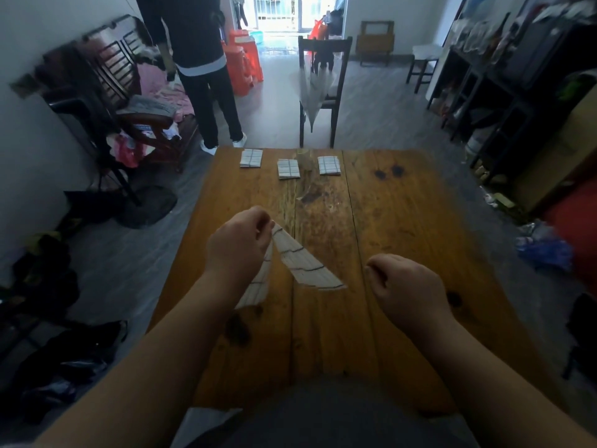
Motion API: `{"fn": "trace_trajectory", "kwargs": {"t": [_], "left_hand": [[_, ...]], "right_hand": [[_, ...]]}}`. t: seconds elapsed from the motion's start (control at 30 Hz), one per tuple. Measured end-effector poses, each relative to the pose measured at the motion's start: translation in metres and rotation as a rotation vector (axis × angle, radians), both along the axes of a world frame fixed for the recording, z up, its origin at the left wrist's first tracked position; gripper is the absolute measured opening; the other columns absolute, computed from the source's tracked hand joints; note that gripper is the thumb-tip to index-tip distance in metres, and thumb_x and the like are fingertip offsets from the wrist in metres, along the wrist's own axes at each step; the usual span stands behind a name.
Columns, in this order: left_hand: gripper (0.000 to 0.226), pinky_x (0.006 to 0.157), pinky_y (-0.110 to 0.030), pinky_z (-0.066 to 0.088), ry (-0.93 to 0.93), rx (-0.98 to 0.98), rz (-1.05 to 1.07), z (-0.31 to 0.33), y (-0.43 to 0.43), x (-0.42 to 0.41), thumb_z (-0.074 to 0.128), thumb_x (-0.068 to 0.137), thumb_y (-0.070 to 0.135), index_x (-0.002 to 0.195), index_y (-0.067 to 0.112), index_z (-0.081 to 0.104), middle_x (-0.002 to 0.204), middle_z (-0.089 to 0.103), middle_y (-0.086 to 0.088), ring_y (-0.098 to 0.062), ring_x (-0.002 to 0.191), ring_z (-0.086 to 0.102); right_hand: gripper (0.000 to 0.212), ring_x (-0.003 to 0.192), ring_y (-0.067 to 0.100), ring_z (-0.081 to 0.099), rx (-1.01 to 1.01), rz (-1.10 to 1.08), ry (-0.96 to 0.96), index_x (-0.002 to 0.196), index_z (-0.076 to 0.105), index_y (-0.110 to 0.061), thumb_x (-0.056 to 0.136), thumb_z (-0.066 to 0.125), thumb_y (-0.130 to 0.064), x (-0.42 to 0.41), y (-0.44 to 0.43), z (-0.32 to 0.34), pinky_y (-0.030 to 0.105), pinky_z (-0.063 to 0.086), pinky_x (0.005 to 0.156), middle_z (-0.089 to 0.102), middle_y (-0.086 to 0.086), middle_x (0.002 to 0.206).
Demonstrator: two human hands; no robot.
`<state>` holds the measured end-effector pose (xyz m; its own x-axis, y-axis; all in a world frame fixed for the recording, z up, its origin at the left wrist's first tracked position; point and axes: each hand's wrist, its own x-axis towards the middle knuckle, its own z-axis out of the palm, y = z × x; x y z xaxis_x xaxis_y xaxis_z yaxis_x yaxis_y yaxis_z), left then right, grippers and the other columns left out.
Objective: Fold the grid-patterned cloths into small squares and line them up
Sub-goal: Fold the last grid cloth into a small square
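Cloth [307, 265], grid-patterned and half folded, pinched at its upper fold by the fingers [263, 226] of the left hand [239, 244]. Held up off the worktop [403, 205], probably so that the two halves drop and match edge to edge. One strip slanting down to the right, its lower end at or near the wood; the other hanging under the left wrist. Beside the lower strip but apart from it, the right hand [403, 282], curled into a loose fist round nothing visible, likely poised to catch the free end for the next fold.

Along the far edge, three folded squares already set down in a rough row: the first [251, 158], the second [288, 169] slightly nearer, the third [329, 165]. All well apart from the piece in hand, which by that row looks like the fourth. Something blurred between the second and third; cannot tell what.

Worn wooden planks, dark knots and stains. Beyond, a dark chair [336, 69], a standing person [200, 59], a slatted bench [106, 69] heaped with clothes, red stools [242, 66], and crowded shelves [500, 76] on the right. More clothing on the floor [129, 270] at left.
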<state>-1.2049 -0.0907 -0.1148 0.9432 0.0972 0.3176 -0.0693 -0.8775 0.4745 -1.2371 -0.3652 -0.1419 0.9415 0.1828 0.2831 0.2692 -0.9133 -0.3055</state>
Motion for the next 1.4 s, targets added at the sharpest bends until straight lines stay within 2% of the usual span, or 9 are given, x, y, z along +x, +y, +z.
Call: {"fn": "trace_trajectory", "kwargs": {"t": [0.2,0.33,0.53,0.63,0.73,0.9,1.03,1.2,1.4], "left_hand": [[0.008,0.068,-0.024,0.054,0.044,-0.112,-0.117,-0.007,-0.012,-0.002,0.059,0.100,0.030,0.105,0.030,0.064,0.093,0.065,0.017,-0.001,0.083,0.063],[0.010,0.081,-0.032,0.058,0.120,-0.236,-0.234,-0.004,-0.020,-0.008,0.061,0.098,0.023,0.105,0.027,0.068,0.095,0.068,0.017,-0.001,0.091,0.065],[0.021,0.082,-0.025,0.056,0.250,-0.381,-0.410,0.006,-0.029,-0.017,0.067,0.094,0.014,0.093,0.035,0.066,0.091,0.069,0.017,0.002,0.088,0.066],[0.023,0.084,-0.027,0.057,0.316,-0.503,-0.446,0.010,-0.030,-0.021,0.067,0.094,0.010,0.092,0.033,0.068,0.091,0.072,0.013,-0.002,0.091,0.068],[0.020,0.084,-0.031,0.058,0.392,-0.587,-0.494,0.015,-0.029,-0.025,0.065,0.094,0.008,0.095,0.028,0.069,0.093,0.073,0.012,-0.006,0.092,0.070],[0.011,0.073,-0.021,0.053,0.424,-0.628,-0.465,0.016,-0.034,-0.030,0.063,0.097,0.014,0.099,0.023,0.070,0.091,0.072,0.015,0.001,0.086,0.068],[0.016,0.077,-0.021,0.052,0.520,-0.560,-0.463,0.011,-0.034,-0.034,0.058,0.100,0.030,0.109,0.026,0.070,0.100,0.072,0.012,0.004,0.090,0.066],[0.016,0.086,-0.025,0.056,0.617,-0.471,-0.435,0.002,-0.031,-0.040,0.063,0.097,0.024,0.110,0.032,0.070,0.105,0.072,0.013,0.000,0.098,0.068],[0.017,0.078,-0.017,0.050,0.614,-0.420,-0.342,-0.006,-0.027,-0.041,0.061,0.099,0.022,0.110,0.029,0.071,0.105,0.071,0.014,-0.002,0.100,0.065]], "right_hand": [[0.017,0.077,0.004,0.063,0.050,0.063,0.015,0.104,0.071,-0.028,0.099,0.056,-0.031,0.002,0.009,0.003,0.024,0.054,0.065,0.070,-0.014,0.092],[0.020,0.096,0.006,0.063,0.118,0.120,-0.002,0.115,0.069,-0.026,0.098,0.059,-0.027,0.004,0.016,0.007,0.028,0.056,0.078,0.070,-0.011,0.107],[0.034,0.121,0.002,0.044,0.287,0.201,0.065,0.126,0.062,-0.027,0.092,0.066,-0.027,0.008,0.028,0.016,0.019,0.037,0.092,0.058,-0.015,0.125],[0.030,0.118,-0.004,0.044,0.314,0.228,0.129,0.123,0.063,-0.029,0.093,0.065,-0.033,0.007,0.028,0.018,0.014,0.035,0.092,0.054,-0.023,0.120],[0.019,0.102,-0.003,0.058,0.388,0.259,0.230,0.110,0.067,-0.030,0.093,0.062,-0.038,0.003,0.027,0.018,0.020,0.049,0.085,0.063,-0.023,0.107],[0.008,0.083,0.000,0.065,0.509,0.241,0.311,0.094,0.069,-0.031,0.096,0.062,-0.030,-0.005,0.026,0.019,0.025,0.057,0.072,0.069,-0.013,0.085],[0.010,0.080,0.002,0.065,0.549,0.165,0.291,0.091,0.069,-0.031,0.097,0.061,-0.030,-0.006,0.019,0.013,0.030,0.058,0.071,0.069,-0.012,0.084],[0.012,0.082,0.003,0.065,0.621,0.087,0.279,0.093,0.069,-0.030,0.098,0.059,-0.031,-0.006,0.002,0.010,0.029,0.056,0.070,0.069,-0.009,0.086],[0.014,0.083,0.006,0.067,0.759,0.042,0.354,0.097,0.072,-0.023,0.099,0.059,-0.027,-0.009,-0.005,0.009,0.031,0.056,0.071,0.071,-0.004,0.090]]}}
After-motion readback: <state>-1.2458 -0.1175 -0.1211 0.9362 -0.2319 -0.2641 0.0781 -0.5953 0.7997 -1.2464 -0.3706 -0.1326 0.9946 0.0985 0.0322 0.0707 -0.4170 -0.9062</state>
